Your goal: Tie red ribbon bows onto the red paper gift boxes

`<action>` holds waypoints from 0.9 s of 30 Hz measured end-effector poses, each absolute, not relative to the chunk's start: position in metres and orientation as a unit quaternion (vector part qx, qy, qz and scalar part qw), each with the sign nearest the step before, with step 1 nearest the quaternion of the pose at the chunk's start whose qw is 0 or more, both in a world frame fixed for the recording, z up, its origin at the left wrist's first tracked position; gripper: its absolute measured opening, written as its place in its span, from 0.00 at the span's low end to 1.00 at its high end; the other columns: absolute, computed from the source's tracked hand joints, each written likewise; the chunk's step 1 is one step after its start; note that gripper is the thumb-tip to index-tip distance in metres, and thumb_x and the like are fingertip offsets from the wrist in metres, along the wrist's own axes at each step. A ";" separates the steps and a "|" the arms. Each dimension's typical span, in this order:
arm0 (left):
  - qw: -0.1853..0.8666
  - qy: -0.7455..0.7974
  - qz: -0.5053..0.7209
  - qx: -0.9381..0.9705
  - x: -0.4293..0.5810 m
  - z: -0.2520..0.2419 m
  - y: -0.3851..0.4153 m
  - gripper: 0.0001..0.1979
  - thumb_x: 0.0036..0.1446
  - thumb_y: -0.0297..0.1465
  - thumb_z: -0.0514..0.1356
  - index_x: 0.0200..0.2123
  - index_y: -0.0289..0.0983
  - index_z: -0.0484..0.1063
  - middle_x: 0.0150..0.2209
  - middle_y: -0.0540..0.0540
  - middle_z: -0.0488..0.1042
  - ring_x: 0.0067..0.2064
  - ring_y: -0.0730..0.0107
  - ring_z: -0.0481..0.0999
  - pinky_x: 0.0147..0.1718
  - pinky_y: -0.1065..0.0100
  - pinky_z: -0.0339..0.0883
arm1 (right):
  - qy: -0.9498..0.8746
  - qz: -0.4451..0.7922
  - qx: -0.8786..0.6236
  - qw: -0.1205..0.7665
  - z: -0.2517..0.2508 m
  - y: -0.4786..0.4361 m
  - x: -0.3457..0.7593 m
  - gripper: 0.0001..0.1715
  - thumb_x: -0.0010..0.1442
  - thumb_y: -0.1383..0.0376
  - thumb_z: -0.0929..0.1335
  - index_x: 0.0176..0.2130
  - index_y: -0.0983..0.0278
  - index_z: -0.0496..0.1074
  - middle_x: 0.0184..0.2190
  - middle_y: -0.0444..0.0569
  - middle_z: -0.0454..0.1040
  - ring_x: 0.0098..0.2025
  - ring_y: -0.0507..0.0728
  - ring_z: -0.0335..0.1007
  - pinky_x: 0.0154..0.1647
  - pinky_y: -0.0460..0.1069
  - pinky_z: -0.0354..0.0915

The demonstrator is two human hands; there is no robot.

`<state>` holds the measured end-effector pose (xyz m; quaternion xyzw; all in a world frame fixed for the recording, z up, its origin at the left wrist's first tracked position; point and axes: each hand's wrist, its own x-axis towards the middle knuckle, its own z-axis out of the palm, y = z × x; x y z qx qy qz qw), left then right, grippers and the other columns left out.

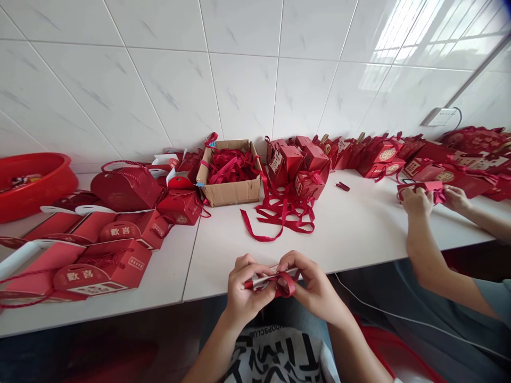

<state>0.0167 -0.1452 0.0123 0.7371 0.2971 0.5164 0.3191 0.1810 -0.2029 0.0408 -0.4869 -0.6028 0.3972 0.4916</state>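
Close to the table's front edge, my left hand (249,290) grips a small red and white card piece (261,281), its fingers wrapped round the left end. My right hand (311,284) pinches a loop of red ribbon (288,287) against the right side of the same piece. The two hands nearly touch. Just beyond them, loose red ribbons (279,215) lie in curls on the white table (223,250). A cardboard box (233,192) full of red ribbon stands behind, with red gift boxes (309,183) to its right.
Red boxes with rope handles (107,266) cover the left side, near a red basin (35,181). More red boxes (383,154) line the tiled wall. At right, another person's hands (417,201) hold a red box with ribbon. A white cable (383,314) hangs below the table.
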 end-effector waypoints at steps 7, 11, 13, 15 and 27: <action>0.314 0.298 0.518 0.738 0.016 0.013 -0.147 0.05 0.46 0.31 0.68 0.29 0.40 0.76 0.24 0.50 0.66 0.28 0.71 0.69 0.25 0.71 0.64 | -0.622 0.430 -0.480 0.444 0.053 -0.194 0.188 0.08 0.52 0.75 0.66 0.34 0.65 0.68 0.32 0.44 0.68 0.32 0.49 0.62 0.34 0.43 0.61; 0.310 0.300 0.516 0.740 0.015 0.013 -0.147 0.05 0.47 0.31 0.67 0.29 0.40 0.76 0.24 0.50 0.67 0.28 0.71 0.70 0.26 0.71 0.65 | -0.631 0.429 -0.475 0.439 0.055 -0.190 0.190 0.09 0.52 0.76 0.65 0.34 0.66 0.67 0.32 0.44 0.67 0.32 0.49 0.61 0.34 0.43 0.61; 0.303 0.298 0.515 0.744 0.014 0.013 -0.146 0.05 0.47 0.31 0.67 0.30 0.40 0.76 0.24 0.50 0.67 0.29 0.71 0.70 0.26 0.71 0.65 | -0.638 0.422 -0.471 0.440 0.055 -0.189 0.190 0.09 0.51 0.76 0.64 0.34 0.66 0.67 0.32 0.44 0.66 0.32 0.49 0.60 0.34 0.43 0.60; 0.295 0.301 0.514 0.747 0.013 0.013 -0.145 0.04 0.47 0.31 0.67 0.30 0.40 0.77 0.24 0.50 0.67 0.29 0.71 0.70 0.27 0.71 0.65 | -0.644 0.423 -0.462 0.440 0.054 -0.188 0.190 0.09 0.51 0.76 0.64 0.34 0.65 0.66 0.32 0.45 0.66 0.32 0.49 0.60 0.33 0.43 0.59; 0.282 0.246 0.515 0.771 0.013 0.011 -0.136 0.16 0.48 0.26 0.65 0.43 0.43 0.75 0.26 0.52 0.68 0.29 0.74 0.69 0.31 0.69 0.67 | -0.654 0.435 -0.400 0.473 0.045 -0.180 0.193 0.03 0.57 0.68 0.65 0.35 0.65 0.66 0.34 0.47 0.65 0.34 0.52 0.59 0.34 0.45 0.58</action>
